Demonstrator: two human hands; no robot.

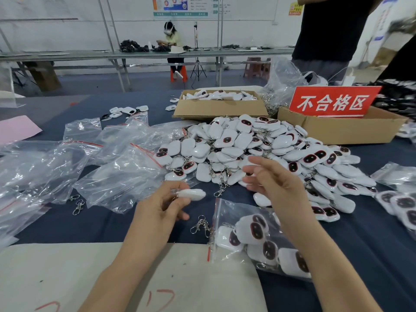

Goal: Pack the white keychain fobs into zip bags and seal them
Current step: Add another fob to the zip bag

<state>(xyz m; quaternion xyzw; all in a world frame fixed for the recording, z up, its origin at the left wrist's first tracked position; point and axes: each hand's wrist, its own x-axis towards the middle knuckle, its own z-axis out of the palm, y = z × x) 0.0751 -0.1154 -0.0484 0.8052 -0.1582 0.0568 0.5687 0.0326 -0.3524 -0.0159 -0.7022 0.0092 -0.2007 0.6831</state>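
Observation:
A large heap of white keychain fobs (pixel 265 152) with dark oval windows covers the middle of the blue table. My left hand (pixel 159 206) pinches one white fob (pixel 191 194) just in front of the heap. My right hand (pixel 274 181) hovers over the heap's near edge with fingers loosely spread, holding nothing. Under my right forearm lies a zip bag (pixel 252 242) with a red seal strip, holding several fobs, its mouth toward the left. Empty zip bags (pixel 90 167) are strewn across the left of the table.
Two cardboard boxes stand behind the heap: one (pixel 220 108) full of fobs, one (pixel 346 129) with a red sign. Loose metal clasps (pixel 201 225) lie near my left hand. More filled bags (pixel 398 194) lie at right. A person stands at the far right.

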